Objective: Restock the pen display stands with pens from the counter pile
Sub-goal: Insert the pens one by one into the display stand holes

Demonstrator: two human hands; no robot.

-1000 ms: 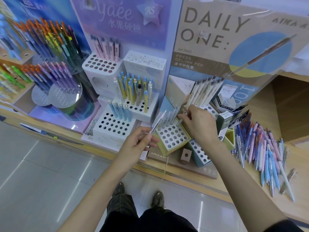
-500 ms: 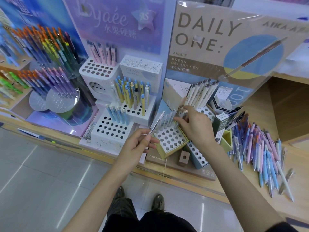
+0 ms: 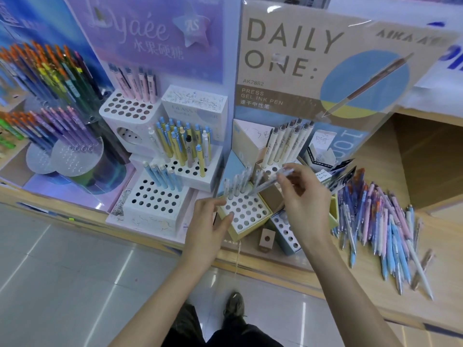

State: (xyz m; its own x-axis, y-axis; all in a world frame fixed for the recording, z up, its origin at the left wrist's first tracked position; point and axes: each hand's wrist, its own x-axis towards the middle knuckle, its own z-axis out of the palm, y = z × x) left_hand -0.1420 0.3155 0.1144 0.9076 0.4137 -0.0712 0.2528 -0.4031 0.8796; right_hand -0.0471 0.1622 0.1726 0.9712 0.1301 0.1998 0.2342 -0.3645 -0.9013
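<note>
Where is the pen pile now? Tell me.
In the head view, the pen pile lies on the wooden counter at the right, just right of the right hand.

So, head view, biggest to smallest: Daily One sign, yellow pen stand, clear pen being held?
Daily One sign
yellow pen stand
clear pen, pinched in the right hand
Clear-cut despite differing distances.
</note>
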